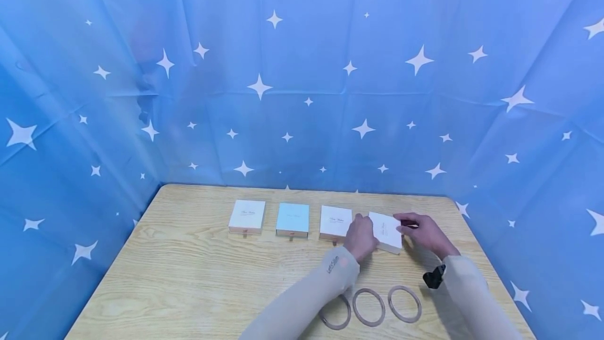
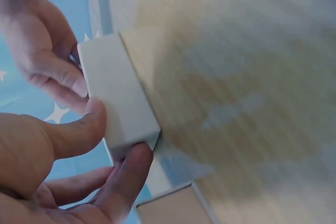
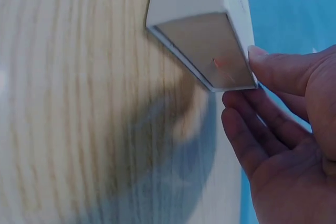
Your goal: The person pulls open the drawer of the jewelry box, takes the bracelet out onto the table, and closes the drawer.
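Observation:
Both hands are on a small white box (image 1: 384,231) with fine print on its lid, the rightmost in a row, turned askew to the others. My left hand (image 1: 361,236) pinches its near left end, thumb on one face and fingers at the edge, as the left wrist view shows on the box (image 2: 118,95). At the far right corner, my right hand (image 1: 427,235) holds it between thumb and fingertips. In the right wrist view the box's tan end (image 3: 210,51) shows a small reddish mark, and the box looks tilted over the wooden table (image 3: 63,103).
Left of the held box stand a white box (image 1: 335,220), a light blue box (image 1: 292,218) and another white box (image 1: 247,215), each with a small front tab. Three greyish bangles, one of them a middle bangle (image 1: 370,324), lie near the forearms. A starry blue curtain (image 1: 302,114) surrounds the table.

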### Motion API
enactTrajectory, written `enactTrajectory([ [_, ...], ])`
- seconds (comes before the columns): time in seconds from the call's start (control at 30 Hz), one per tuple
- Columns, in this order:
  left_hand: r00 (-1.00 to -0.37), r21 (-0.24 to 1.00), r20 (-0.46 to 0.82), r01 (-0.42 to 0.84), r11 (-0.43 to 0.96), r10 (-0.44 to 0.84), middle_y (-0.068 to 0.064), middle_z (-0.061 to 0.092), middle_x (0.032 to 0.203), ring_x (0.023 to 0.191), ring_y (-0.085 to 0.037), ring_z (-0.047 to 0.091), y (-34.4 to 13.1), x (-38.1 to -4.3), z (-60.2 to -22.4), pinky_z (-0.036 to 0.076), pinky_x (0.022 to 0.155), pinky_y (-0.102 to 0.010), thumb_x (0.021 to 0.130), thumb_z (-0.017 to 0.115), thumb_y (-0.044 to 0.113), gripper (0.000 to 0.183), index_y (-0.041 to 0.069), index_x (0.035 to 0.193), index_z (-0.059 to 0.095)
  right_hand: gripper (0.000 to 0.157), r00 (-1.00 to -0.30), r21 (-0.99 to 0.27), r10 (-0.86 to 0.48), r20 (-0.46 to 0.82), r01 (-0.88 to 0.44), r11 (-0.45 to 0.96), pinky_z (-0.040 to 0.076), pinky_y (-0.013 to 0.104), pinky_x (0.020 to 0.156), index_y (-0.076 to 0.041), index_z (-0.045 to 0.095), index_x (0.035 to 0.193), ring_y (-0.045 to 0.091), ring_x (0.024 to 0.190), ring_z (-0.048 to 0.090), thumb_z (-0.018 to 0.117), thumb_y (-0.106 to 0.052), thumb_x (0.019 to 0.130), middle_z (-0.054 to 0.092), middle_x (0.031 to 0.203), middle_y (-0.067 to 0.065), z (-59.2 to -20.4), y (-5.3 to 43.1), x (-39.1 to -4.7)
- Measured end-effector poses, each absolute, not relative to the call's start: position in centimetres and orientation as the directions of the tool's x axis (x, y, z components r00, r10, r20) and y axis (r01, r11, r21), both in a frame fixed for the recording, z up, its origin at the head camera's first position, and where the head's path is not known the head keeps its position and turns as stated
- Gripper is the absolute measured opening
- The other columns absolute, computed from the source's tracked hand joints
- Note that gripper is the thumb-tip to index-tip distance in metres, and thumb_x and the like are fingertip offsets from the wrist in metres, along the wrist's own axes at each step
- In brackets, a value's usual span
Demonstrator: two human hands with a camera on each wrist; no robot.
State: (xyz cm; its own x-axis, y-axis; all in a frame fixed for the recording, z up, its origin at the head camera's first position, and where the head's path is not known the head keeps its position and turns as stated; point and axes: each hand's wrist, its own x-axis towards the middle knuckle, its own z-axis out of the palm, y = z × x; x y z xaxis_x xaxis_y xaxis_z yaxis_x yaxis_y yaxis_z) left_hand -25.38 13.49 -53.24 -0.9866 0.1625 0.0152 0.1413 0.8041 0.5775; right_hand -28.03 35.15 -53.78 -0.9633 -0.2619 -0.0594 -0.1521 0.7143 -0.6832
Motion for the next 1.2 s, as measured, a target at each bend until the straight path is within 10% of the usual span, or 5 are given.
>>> enactTrajectory([
  [0.43, -0.974, 0.544, -0.061, 0.151, 0.825, 0.219, -0.001, 0.061, 0.065, 0.053, -0.013, 0.051, 12.8, -28.2, -51.3, 0.043, 0.045, -0.023, 0.079, 0.071, -0.005, 0.012, 0.007, 0.08, 0.073, 0.049, -0.981, -0.695, -0.168, -0.092, -0.058, 0.717, 0.053, 0.03, 0.083, -0.008, 0.065, 0.136, 0.029, 0.112, 0.066, 0.071, -0.036, 0.097, 0.069, 0.127, 0.017, -54.1, 35.1, -26.5],
  [0.7, -0.964, 0.519, -0.129, 0.136, 0.844, 0.235, 0.002, 0.039, 0.054, 0.05, -0.014, 0.04, 12.6, -30.0, -50.9, 0.035, 0.043, -0.024, 0.082, 0.066, -0.008, 0.044, 0.014, 0.053, 0.042, 0.048, -0.992, -0.719, -0.11, -0.069, -0.027, 0.695, 0.053, 0.024, 0.073, -0.005, 0.066, 0.132, 0.016, 0.097, 0.065, 0.075, -0.034, 0.094, 0.071, 0.116, 0.013, -54.8, 34.9, -25.4],
  [1.03, -0.912, 0.508, -0.145, 0.264, 0.82, 0.384, -0.001, 0.052, 0.067, 0.057, -0.013, 0.041, 12.1, -31.8, -50.8, 0.037, 0.047, -0.023, 0.086, 0.065, -0.009, 0.033, 0.01, 0.06, 0.058, 0.055, -0.999, -0.688, -0.041, -0.028, -0.011, 0.725, 0.053, 0.023, 0.07, -0.004, 0.066, 0.127, 0.016, 0.093, 0.065, 0.076, -0.045, 0.091, 0.071, 0.109, 0.012, -55.2, 33.3, -24.2],
  [1.2, -0.898, 0.516, -0.166, 0.273, 0.812, 0.407, 0.002, 0.072, 0.098, 0.08, -0.012, 0.06, 12.0, -31.9, -50.7, 0.053, 0.07, -0.021, 0.085, 0.065, -0.011, 0.029, 0.012, 0.096, 0.081, 0.057, -0.999, -0.662, 0.017, -0.032, 0.034, 0.749, 0.052, 0.024, 0.071, -0.002, 0.065, 0.124, 0.019, 0.093, 0.065, 0.077, -0.046, 0.09, 0.07, 0.107, 0.013, -54.9, 32.2, -23.3],
])
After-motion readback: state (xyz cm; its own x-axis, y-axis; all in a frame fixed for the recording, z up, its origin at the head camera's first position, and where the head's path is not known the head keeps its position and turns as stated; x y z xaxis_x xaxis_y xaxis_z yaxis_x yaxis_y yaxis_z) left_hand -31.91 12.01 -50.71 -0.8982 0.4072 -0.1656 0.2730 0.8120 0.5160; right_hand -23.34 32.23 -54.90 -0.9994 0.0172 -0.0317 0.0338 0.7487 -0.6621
